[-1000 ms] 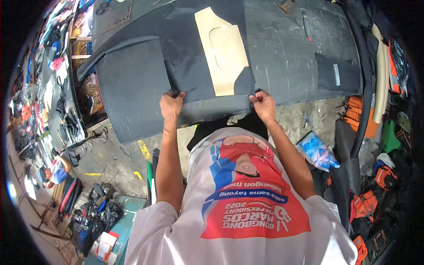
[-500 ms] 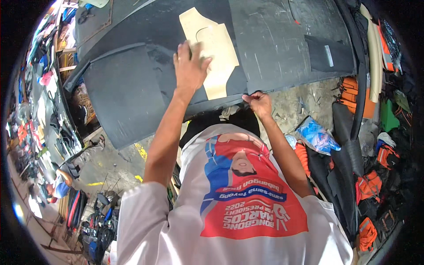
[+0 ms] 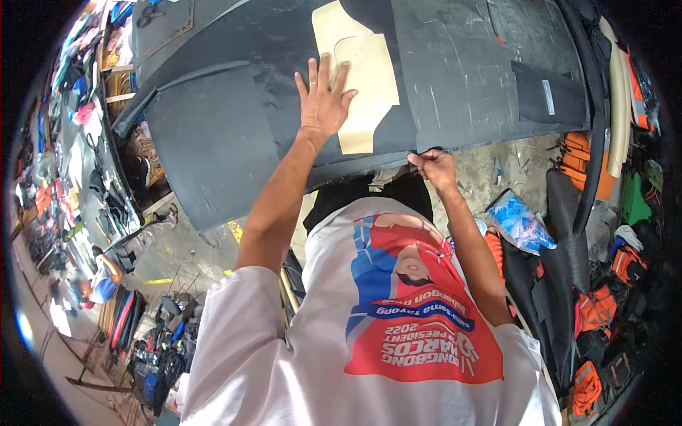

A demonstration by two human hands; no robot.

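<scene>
A cream card pattern (image 3: 369, 89) with a curved cut-out line lies on a dark cloth (image 3: 284, 82) spread over the worktable. My left hand (image 3: 323, 106) is open and flat, its fingers spread across the pattern's left edge, some on the card and some on the cloth. At the table's near edge, right of the pattern's lower end, my right hand (image 3: 436, 169) is closed, thumb and fingers pinching the border of the dark cloth.
The grey, scratched worktable (image 3: 462, 85) carries a dark pocket-like piece (image 3: 529, 92) at right and scissors (image 3: 150, 14) at far left. Orange vests (image 3: 586, 160), a blue plastic bag (image 3: 521, 221) and a cream roll (image 3: 616, 106) are at right. Another person (image 3: 103, 284) is at far left.
My left hand, blurred by motion before, now rests sharp and still on the pattern and cloth. The whole view has shifted slightly. My right hand stays at the cloth's edge.
</scene>
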